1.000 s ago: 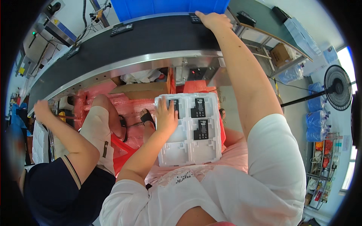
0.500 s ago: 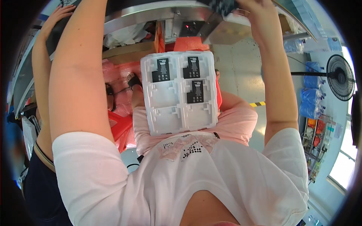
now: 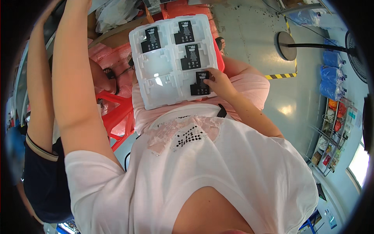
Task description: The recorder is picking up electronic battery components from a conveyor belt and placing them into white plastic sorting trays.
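White tray [image 3: 163, 89] holds four black flat packs [image 3: 199, 82].

- what carries the things?
- a white moulded tray [image 3: 163, 95] resting on the person's lap, six pockets in two columns.
- what lies in it?
- four flat black cells: one [image 3: 200, 83] under the right hand's grip [image 3: 218, 82], one [image 3: 191, 57] just above that, two [image 3: 150, 39] at the far end. both pockets left of the grip hold nothing.
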Demonstrator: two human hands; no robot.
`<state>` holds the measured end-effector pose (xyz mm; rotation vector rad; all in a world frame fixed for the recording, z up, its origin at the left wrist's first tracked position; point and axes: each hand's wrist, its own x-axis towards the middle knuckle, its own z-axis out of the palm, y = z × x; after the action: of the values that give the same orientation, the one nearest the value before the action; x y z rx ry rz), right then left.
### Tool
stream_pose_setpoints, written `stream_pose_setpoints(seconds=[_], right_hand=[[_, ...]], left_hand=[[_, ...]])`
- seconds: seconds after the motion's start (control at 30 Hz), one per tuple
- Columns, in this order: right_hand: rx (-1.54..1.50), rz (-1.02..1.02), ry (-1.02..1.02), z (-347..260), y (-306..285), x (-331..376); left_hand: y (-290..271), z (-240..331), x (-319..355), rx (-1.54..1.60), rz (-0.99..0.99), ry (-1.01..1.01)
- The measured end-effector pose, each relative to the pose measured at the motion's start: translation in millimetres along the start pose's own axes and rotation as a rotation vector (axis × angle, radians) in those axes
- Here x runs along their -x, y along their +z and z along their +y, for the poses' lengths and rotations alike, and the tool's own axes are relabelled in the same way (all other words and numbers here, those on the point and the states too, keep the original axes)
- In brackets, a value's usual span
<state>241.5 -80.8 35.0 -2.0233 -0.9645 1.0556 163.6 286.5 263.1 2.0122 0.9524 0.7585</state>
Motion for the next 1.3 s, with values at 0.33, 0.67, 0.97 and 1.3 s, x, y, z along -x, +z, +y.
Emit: stream_pose_setpoints(seconds=[0.33,0.67,0.97,1.3], right_hand=[[0.744,0.009,-0.543,-9.3,17.1,36.4],[0.754,0.007,-0.55,3.4,22.5,36.8],[0.342,0.209,-0.34,-28.5,13.0,-4.0],[0.433,0.21,0.138,-34.6,5.4,-84.9]], left_hand=[[62.8,-155.0,226.7,0.468,-0.084,-0.687],[110.0,-192.1,254.0,-0.192,0.008,-0.391],[102.9,-176.9,262.5,-0.617,0.101,-0.018],[148.4,-123.0,296.3,-0.26,-0.348,0.436]])
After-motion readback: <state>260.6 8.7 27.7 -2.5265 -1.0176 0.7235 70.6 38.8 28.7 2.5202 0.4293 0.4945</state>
